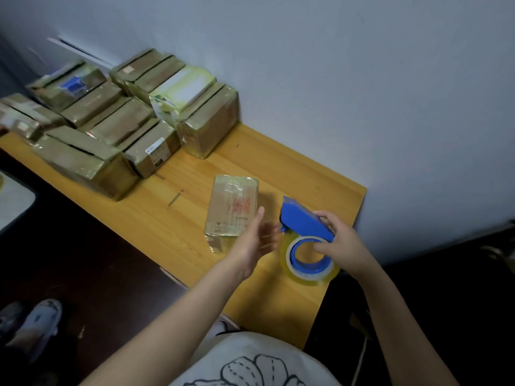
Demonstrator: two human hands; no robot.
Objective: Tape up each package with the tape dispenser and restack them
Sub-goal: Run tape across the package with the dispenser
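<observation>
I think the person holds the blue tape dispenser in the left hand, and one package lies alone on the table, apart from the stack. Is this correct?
Not quite. The head view shows the tape dispenser in the right hand, not the left; the left hand is open by the package. That package does lie alone on the table, apart from the stack.

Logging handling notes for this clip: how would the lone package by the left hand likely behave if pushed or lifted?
The package looks boxy, so probably stiff and unlikely to roll. Its glossy tape wrap may make it slide easily on the table.
</observation>
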